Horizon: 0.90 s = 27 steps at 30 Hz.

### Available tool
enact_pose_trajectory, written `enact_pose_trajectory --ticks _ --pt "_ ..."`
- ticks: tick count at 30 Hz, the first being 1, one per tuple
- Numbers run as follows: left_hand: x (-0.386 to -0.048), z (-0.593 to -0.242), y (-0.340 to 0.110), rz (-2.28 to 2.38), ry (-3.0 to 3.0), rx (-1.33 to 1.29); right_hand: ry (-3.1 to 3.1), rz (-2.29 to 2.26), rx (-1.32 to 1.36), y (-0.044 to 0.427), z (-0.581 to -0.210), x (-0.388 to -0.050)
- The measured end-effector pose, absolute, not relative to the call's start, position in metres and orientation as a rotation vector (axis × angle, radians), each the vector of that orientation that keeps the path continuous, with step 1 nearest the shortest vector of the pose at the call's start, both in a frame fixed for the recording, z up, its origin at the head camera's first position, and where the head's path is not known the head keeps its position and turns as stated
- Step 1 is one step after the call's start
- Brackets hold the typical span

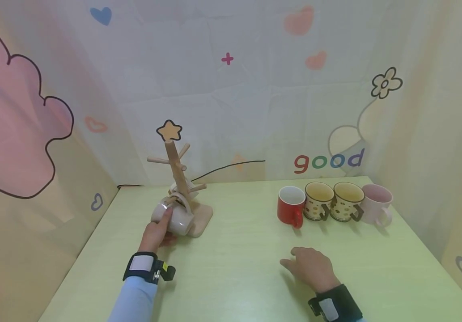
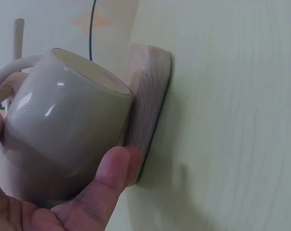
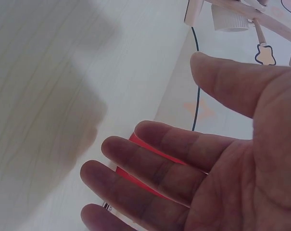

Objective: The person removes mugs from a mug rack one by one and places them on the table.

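Note:
My left hand (image 1: 156, 232) grips a glossy pale mug (image 1: 176, 219) by its body, tilted on its side, at the wooden mug tree (image 1: 179, 174). The mug's handle (image 2: 20, 67) is looped around a lower peg; whether it bears the weight I cannot tell. Behind the post, a second white mug (image 3: 230, 18) is partly hidden in the head view. Over the right half of the table, my right hand (image 1: 313, 267) holds nothing, its fingers spread and relaxed. Nearest to it stands a red mug (image 1: 289, 210) with a white inside.
Beside the red mug, two yellow patterned mugs (image 1: 318, 203) (image 1: 346, 203) and a pink mug (image 1: 373, 205) stand upright in a row at the back right. The pale table (image 1: 235, 264) meets a printed cloth backdrop (image 1: 235, 112). Upper pegs on the tree point outward.

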State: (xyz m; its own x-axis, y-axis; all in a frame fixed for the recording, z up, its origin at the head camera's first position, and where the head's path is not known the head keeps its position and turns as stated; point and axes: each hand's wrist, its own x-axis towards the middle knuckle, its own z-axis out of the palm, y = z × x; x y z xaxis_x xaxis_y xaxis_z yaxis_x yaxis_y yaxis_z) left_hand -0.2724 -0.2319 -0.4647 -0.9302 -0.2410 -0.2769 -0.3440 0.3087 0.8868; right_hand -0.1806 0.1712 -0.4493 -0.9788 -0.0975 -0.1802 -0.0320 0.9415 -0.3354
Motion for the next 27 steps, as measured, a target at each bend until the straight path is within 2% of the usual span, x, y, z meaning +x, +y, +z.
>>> enact_pose_trajectory --ticks 27 --pt "-0.270 -0.453 -0.229 1.960 2.261 -0.591 2.912 -0.511 -0.087 0.172 -0.450 -0.179"
